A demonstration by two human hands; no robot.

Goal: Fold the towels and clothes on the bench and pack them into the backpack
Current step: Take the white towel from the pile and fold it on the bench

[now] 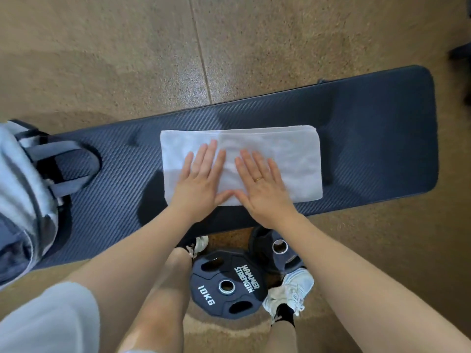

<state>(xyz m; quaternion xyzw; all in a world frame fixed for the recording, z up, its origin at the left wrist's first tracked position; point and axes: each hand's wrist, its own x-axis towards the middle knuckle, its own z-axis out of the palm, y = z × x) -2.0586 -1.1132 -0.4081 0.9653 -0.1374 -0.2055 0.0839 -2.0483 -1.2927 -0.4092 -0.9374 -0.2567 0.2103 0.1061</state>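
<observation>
At the far left, a grey fabric backpack (20, 189) with darker grey straps sits on the left end of the long black padded bench (369, 138), its looped straps lying on the ribbed bench surface. Toward the middle of the bench lies a white terry towel (280, 149), folded into a flat rectangle with its layered edges showing along the far side and right corner; it sits well apart from the backpack. The left hand (201, 179) lies flat on the left half of the towel, palm down, fingers straight and slightly spread. Just beside it, the right hand (262, 184) presses flat on the towel's middle in the same way, fingers straight and fanned, a thin gold ring (258, 178) on one finger; the two thumbs touch at their tips near the towel's near edge. Below the bench, on the speckled brown rubber floor (102, 59), a black weight plate marked "10KG" (226, 284) lies flat between the person's white sneakers (290, 289), with a second, smaller black plate (277, 248) leaning just right of it under the bench edge.
</observation>
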